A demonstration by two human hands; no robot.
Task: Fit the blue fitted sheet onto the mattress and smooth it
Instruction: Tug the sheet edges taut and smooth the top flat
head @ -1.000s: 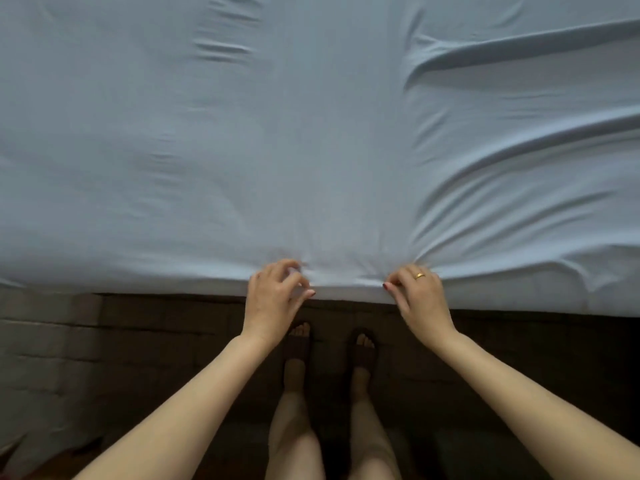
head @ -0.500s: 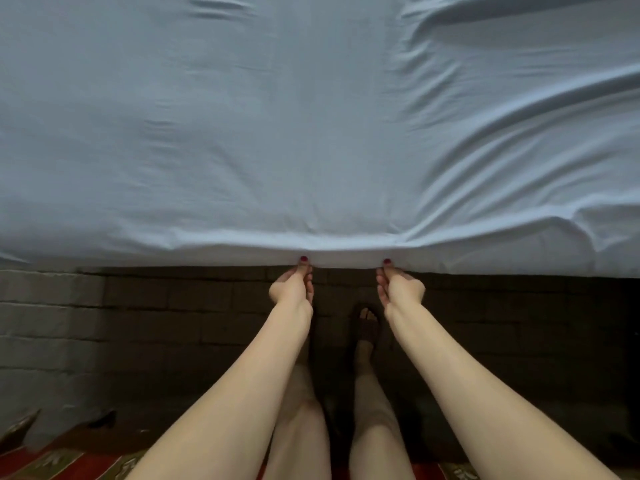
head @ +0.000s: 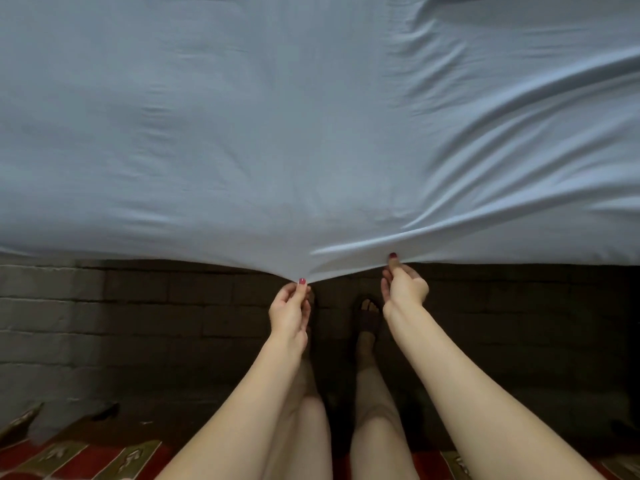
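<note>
We stand at the bed's near side, where the blue fitted sheet (head: 242,133) covers the mattress top. Our left hand (head: 290,311) pinches its hem, drawing it to a point toward us; our right hand (head: 403,289) pinches the hem beside it, likely tensioning out the right-side creases.

We see the blue fitted sheet (head: 277,126) as thin woven cloth, matt with a faint sheen along its folds, smooth on the left and creased into long soft ridges on the right. Below its edge the floor (head: 138,323) looks like rough, dull grey brick or paving with visible joints. At the bottom lies a red patterned rug (head: 69,459), a flat, matt textile.
</note>
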